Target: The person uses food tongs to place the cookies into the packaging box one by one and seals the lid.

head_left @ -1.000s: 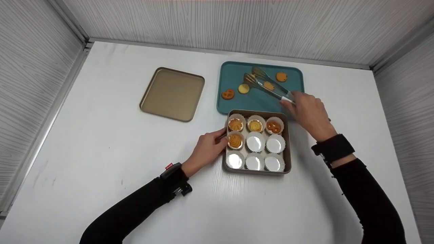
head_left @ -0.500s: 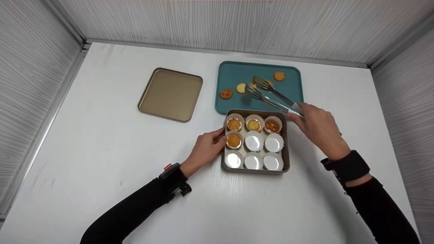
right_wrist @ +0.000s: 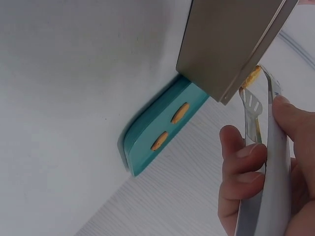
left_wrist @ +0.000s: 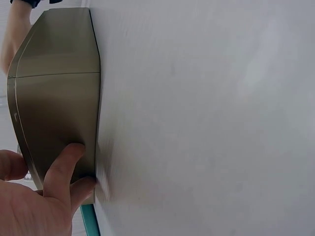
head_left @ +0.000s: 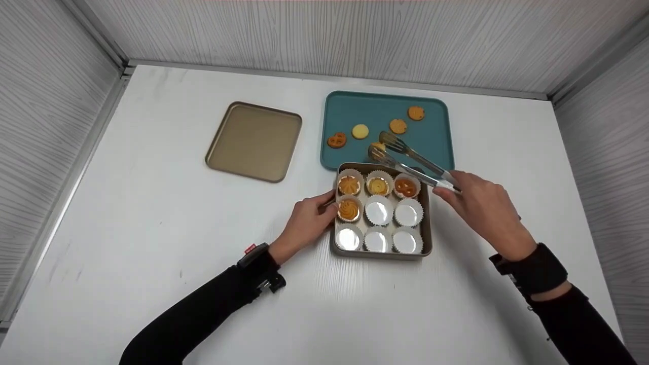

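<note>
White counter (head_left: 127, 213): left hand (head_left: 307, 220) pinches a square gold tin (head_left: 384, 256), right hand (head_left: 489, 210) curls round slotted tongs (head_left: 419, 175) (a cookie (right_wrist: 252, 77) between their tips).

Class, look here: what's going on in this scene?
A person's left hand grips the side of a square tin, while the right hand holds tongs with a cookie between their tips. Four of the tin's nine paper cups contain treats; five are empty. Four biscuits lie on the teal tray.

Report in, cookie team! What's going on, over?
Left hand holds box. Right hand grips tongs. Cookie between their tips. Nothing seen in the way.
</note>
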A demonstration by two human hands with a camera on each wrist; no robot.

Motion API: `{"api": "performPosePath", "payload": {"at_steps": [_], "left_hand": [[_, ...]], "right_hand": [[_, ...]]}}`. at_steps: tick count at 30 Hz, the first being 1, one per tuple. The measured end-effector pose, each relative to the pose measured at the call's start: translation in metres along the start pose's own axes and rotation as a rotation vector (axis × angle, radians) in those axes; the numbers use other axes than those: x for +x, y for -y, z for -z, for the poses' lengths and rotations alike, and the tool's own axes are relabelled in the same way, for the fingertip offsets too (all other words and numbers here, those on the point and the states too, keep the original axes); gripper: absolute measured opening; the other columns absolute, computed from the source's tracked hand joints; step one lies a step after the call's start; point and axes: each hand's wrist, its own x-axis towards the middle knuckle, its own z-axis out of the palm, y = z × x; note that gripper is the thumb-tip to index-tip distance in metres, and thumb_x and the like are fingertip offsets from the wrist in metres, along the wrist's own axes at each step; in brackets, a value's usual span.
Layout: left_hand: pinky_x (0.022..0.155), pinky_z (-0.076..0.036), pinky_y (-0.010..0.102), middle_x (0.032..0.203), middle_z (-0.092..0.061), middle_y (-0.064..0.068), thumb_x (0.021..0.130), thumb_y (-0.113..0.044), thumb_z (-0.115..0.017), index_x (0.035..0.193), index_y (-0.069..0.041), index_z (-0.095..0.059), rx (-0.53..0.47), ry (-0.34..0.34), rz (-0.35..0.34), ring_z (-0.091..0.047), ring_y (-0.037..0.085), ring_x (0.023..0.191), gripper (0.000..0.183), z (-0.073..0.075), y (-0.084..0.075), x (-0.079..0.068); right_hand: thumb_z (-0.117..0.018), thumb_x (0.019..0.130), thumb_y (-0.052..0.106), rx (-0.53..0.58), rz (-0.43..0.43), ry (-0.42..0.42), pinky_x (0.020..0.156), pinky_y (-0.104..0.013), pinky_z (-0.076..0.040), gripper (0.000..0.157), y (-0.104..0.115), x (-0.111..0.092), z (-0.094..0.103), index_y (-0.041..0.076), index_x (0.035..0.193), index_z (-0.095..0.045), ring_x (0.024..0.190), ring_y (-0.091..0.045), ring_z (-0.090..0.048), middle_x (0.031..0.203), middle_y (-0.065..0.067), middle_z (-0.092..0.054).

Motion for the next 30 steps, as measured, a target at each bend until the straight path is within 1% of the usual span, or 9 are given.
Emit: {"api": "performPosePath", "payload": {"at_steps": [3, 6, 8, 15, 20, 25, 29, 30], "left_hand": [[0.111, -0.045, 0.038, 0.142, -0.061, 0.013, 0.102, -0.022, -0.06, 0.146, -0.001, -0.057, 0.004, 0.001, 0.008, -0.055, 0.021, 0.134, 0.048, -0.001, 0.0, 0.0], [0.11, -0.046, 0.038, 0.142, -0.062, 0.013, 0.102, -0.023, -0.06, 0.146, -0.002, -0.058, 0.004, -0.001, 0.007, -0.056, 0.021, 0.133, 0.049, 0.0, 0.0, 0.0], [0.109, -0.046, 0.038, 0.142, -0.062, 0.014, 0.102, -0.023, -0.059, 0.145, -0.002, -0.058, 0.003, -0.003, 0.005, -0.056, 0.021, 0.132, 0.049, -0.001, 0.0, 0.0], [0.111, -0.045, 0.038, 0.141, -0.062, 0.014, 0.101, -0.023, -0.06, 0.145, -0.001, -0.058, 0.007, -0.007, 0.01, -0.056, 0.023, 0.134, 0.049, -0.001, 0.001, -0.001], [0.111, -0.045, 0.038, 0.141, -0.062, 0.014, 0.101, -0.021, -0.06, 0.144, -0.001, -0.059, -0.003, -0.004, 0.012, -0.056, 0.024, 0.134, 0.048, 0.0, 0.0, 0.0], [0.112, -0.044, 0.038, 0.141, -0.062, 0.015, 0.101, -0.02, -0.06, 0.144, 0.0, -0.058, -0.007, 0.0, 0.015, -0.056, 0.024, 0.134, 0.048, 0.0, 0.0, 0.001], [0.11, -0.046, 0.038, 0.142, -0.062, 0.014, 0.101, -0.021, -0.059, 0.145, 0.0, -0.058, -0.005, 0.005, 0.015, -0.056, 0.023, 0.133, 0.048, 0.0, 0.0, 0.001], [0.11, -0.046, 0.038, 0.142, -0.062, 0.014, 0.101, -0.022, -0.058, 0.145, 0.0, -0.057, -0.005, 0.007, 0.015, -0.056, 0.022, 0.133, 0.049, 0.0, 0.0, 0.001]], "right_hand": [[-0.081, 0.092, 0.024, -0.005, 0.011, -0.009, 0.055, -0.048, -0.057, 0.043, 0.001, -0.007, 0.003, -0.006, 0.119, -0.067, 0.066, -0.029, -0.066, 0.09, -0.02, -0.073], [-0.082, 0.091, 0.023, -0.002, 0.008, -0.005, 0.052, -0.044, -0.055, 0.04, 0.001, -0.014, 0.007, -0.005, 0.117, -0.068, 0.062, -0.025, -0.06, 0.084, -0.016, -0.07], [-0.083, 0.09, 0.022, -0.004, 0.012, -0.005, 0.051, -0.043, -0.054, 0.04, 0.001, -0.018, 0.009, -0.004, 0.116, -0.068, 0.061, -0.023, -0.058, 0.082, -0.014, -0.069], [-0.086, 0.086, 0.022, -0.034, 0.066, 0.006, 0.051, -0.043, -0.056, 0.044, -0.001, -0.034, 0.013, -0.004, 0.117, -0.068, 0.062, -0.024, -0.063, 0.083, -0.015, -0.07], [-0.087, 0.085, 0.023, -0.026, 0.082, 0.033, 0.054, -0.041, -0.057, 0.044, -0.002, -0.043, 0.016, -0.001, 0.118, -0.069, 0.065, -0.021, -0.067, 0.086, -0.012, -0.072], [-0.089, 0.082, 0.025, -0.037, 0.103, 0.068, 0.051, -0.035, -0.053, 0.044, -0.002, -0.047, 0.021, 0.003, 0.117, -0.071, 0.059, -0.014, -0.062, 0.082, -0.005, -0.071], [-0.089, 0.081, 0.026, -0.06, 0.152, 0.057, 0.048, -0.033, -0.051, 0.043, -0.002, -0.048, 0.024, 0.004, 0.114, -0.071, 0.055, -0.013, -0.06, 0.08, -0.004, -0.069], [-0.087, 0.085, 0.031, -0.065, 0.165, 0.051, 0.047, -0.033, -0.05, 0.043, -0.003, -0.048, 0.025, 0.004, 0.113, -0.071, 0.054, -0.012, -0.059, 0.079, -0.003, -0.069]]}}
